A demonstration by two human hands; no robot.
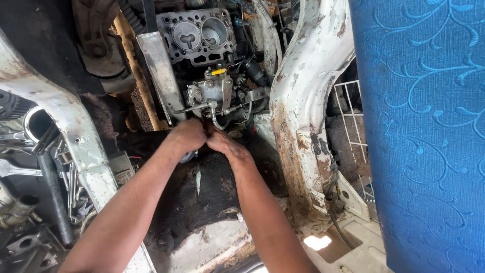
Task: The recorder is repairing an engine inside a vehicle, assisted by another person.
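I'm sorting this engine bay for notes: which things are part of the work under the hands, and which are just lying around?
In hand:
left hand
right hand
injection pump
thin metal pipe
open cylinder block

Lying about:
wrenches
blue patterned seat
white wire rack

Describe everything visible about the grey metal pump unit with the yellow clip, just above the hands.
The pump unit is a blocky casting of dull grey metal, grimy and oily, with a small yellow clip on top. It sits below the open engine block. Thin bent metal pipes leave its lower edge. The left hand and right hand meet just beneath it at the pipes; what they grip is hidden.
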